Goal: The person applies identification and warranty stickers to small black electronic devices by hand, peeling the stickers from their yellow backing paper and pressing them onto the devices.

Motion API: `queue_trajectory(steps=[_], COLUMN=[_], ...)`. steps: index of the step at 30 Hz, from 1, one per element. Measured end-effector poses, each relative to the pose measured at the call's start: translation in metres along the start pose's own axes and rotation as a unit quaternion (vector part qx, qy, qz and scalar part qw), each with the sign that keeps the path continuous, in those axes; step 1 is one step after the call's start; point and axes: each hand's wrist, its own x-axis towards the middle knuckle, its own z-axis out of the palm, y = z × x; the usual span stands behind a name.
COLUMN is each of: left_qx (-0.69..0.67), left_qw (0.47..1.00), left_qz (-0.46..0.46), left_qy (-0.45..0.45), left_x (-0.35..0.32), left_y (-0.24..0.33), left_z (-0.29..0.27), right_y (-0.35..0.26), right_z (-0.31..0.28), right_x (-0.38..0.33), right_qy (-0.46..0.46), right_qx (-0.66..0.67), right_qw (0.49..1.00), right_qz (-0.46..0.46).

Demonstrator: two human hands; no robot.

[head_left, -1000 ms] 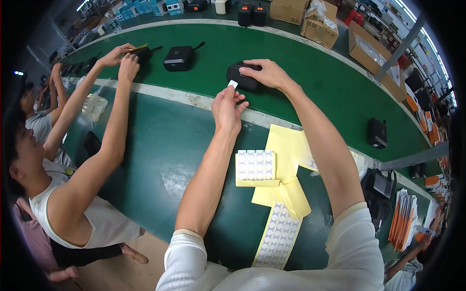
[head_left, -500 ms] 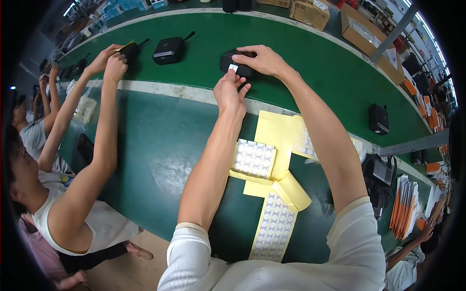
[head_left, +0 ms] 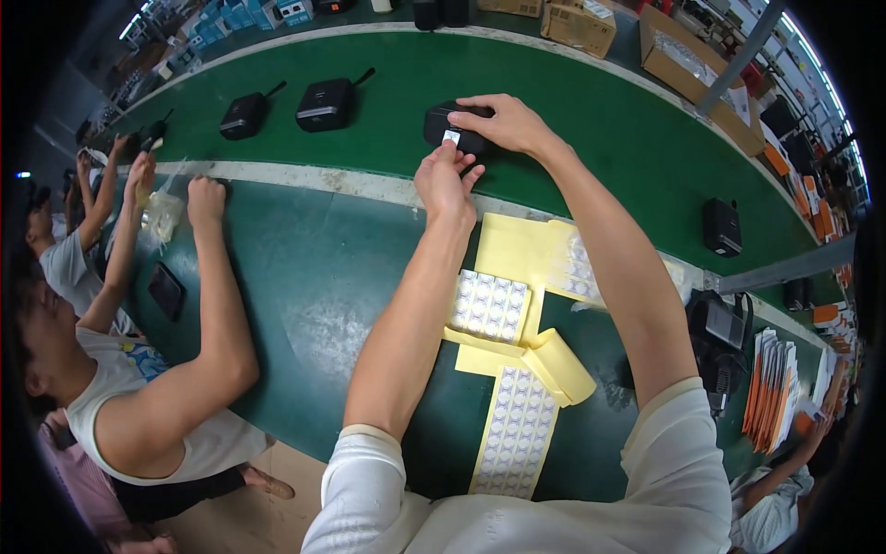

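On the green far strip, my right hand (head_left: 509, 126) is closed over the top and right side of a black boxy device (head_left: 437, 124) with rounded corners. My left hand (head_left: 445, 183) pinches a small white sticker (head_left: 451, 136) between thumb and finger, against the device's near side. Whether the sticker is fully stuck down cannot be told. Below my hands lies a stack of sticker sheets (head_left: 489, 305) with round printed labels, on yellow backing paper (head_left: 508, 242). Another sticker sheet (head_left: 514, 434) hangs toward me from a curled yellow sheet (head_left: 560, 367).
Other black devices with wrist straps stand on the strip, two at left (head_left: 325, 103) (head_left: 244, 115) and one at right (head_left: 722, 227). A co-worker (head_left: 166, 397) sits at left, near a phone (head_left: 166, 291). Orange-and-white packets (head_left: 773, 392) and a black case (head_left: 715, 337) lie at right.
The co-worker's hands have come away from the left black device and drawn back to the table. My hands keep their hold on the device and the sticker, with hardly any movement.
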Motion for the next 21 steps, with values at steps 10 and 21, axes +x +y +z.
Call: queue_trajectory(steps=[10,21], left_qx=[0.042,0.464], left_qw=[0.999,0.839], left_qz=[-0.008,0.150], left_qy=[0.019,-0.242], left_x=[-0.008,-0.043], left_y=[-0.003,0.056], left_z=[0.008,-0.049], right_y=[0.006,0.023], right_z=[-0.009,-0.005], right_x=[-0.014,-0.047], right_qy=[0.015,0.033], right_qx=[-0.026,-0.125], right_qw=[0.999,0.986], right_qz=[-0.012,-0.101])
